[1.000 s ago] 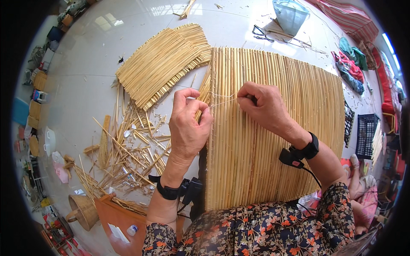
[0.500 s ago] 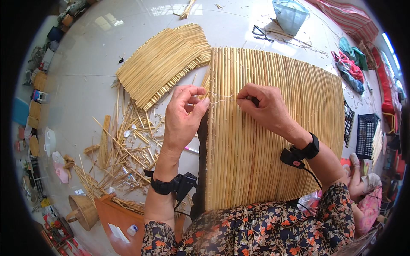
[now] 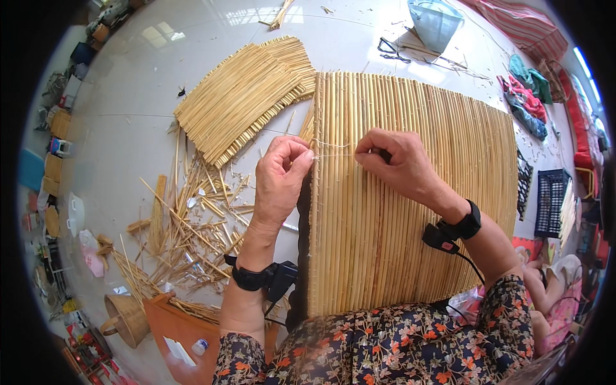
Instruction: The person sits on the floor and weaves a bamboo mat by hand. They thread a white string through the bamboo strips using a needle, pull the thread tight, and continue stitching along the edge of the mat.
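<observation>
A mat of straw-coloured reed stalks [image 3: 385, 250], laid side by side and stitched along its edges, spreads before me. At its left edge my left hand [image 3: 282, 173] is closed, thumb and fingertips pinched on a thin white thread [image 3: 335, 155]. The thread runs over the mat to my right hand [image 3: 399, 163], whose fingers are closed on it above the stalks. A second strand loops just above the taut one. Whether a needle is in the right hand's fingers is hidden. Dark bands with small devices are on both my wrists.
Finished-looking reed mats [image 3: 237, 96] lie stacked at the far left. Loose straw scraps [image 3: 205, 218] litter the floor beside me. A wooden stool [image 3: 173, 327] and a basket [image 3: 128, 317] stand near left. Farther right are a pale blue bin [image 3: 436, 25] and a black crate [image 3: 550, 202]; a person's legs [image 3: 545, 289] show near right.
My left hand has dropped slightly and its spread fingers have closed into a pinch. The thread between the hands has drawn straighter. My right hand has hardly moved.
</observation>
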`<state>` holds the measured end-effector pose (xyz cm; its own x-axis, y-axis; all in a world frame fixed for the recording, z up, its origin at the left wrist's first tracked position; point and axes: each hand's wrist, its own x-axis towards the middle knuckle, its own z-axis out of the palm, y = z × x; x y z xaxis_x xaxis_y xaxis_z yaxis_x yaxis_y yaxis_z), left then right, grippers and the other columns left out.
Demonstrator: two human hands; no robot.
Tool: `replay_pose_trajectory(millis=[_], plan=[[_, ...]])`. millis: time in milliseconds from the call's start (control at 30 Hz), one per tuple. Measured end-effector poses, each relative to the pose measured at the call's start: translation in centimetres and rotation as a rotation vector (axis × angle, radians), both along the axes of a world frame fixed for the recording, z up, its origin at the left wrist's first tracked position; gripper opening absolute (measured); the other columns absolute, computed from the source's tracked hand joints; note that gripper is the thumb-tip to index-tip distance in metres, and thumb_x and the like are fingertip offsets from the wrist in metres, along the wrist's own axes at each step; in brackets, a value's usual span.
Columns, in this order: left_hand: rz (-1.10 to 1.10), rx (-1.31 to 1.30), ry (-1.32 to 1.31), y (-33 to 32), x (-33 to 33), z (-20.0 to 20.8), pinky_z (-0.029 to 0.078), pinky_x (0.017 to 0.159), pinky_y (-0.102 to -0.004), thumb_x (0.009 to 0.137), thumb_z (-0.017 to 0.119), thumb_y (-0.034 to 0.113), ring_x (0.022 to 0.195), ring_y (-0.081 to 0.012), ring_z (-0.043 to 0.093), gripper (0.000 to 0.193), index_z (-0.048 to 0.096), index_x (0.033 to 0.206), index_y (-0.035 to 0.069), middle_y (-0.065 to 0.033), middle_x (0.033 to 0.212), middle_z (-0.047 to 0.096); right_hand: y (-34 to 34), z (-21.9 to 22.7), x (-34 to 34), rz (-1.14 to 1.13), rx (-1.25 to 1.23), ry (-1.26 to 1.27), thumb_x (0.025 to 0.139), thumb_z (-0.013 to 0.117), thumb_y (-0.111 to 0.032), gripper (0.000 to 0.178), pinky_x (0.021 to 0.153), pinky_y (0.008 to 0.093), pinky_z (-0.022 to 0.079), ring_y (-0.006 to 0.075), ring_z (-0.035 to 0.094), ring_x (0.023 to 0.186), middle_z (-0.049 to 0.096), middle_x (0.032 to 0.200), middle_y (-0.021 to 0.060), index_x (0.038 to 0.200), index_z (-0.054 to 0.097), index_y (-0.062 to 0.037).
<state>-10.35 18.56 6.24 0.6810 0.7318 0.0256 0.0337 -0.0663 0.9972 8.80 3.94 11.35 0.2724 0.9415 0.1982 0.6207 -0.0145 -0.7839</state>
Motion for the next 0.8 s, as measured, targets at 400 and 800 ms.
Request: replay_pose_trajectory(millis=[400, 800], plan=[[0.100, 0.373, 0.054, -1.9, 1.0, 0.7, 0.054, 0.065, -0.0298, 0.092, 0.063, 0.002, 0.076, -0.0175, 0.061, 0.006, 0.060, 0.088, -0.002, -0.0111, 0.102, 0.061, -1.2, -0.8, 1.2, 0.129, 0.012, 0.182, 0.094, 0.069, -0.008, 0.007, 0.063, 0.0264, 0.049, 0.0092, 0.061, 0.069, 0.066, 0.076, 0.0031, 0.092, 0.069, -0.0015], [0.040, 0.280, 0.043, -1.1, -0.6, 1.9, 0.058, 0.074, -0.0286, 0.094, 0.073, 0.012, 0.089, -0.0135, 0.066, 0.020, 0.065, 0.106, -0.001, -0.0072, 0.109, 0.064, -0.3, 1.0, 0.8, 0.047, -0.003, 0.191, 0.096, 0.069, -0.010, 0.010, 0.056, 0.0258, 0.046, 0.0080, 0.057, 0.063, 0.066, 0.074, 0.0031, 0.097, 0.071, -0.0002]])
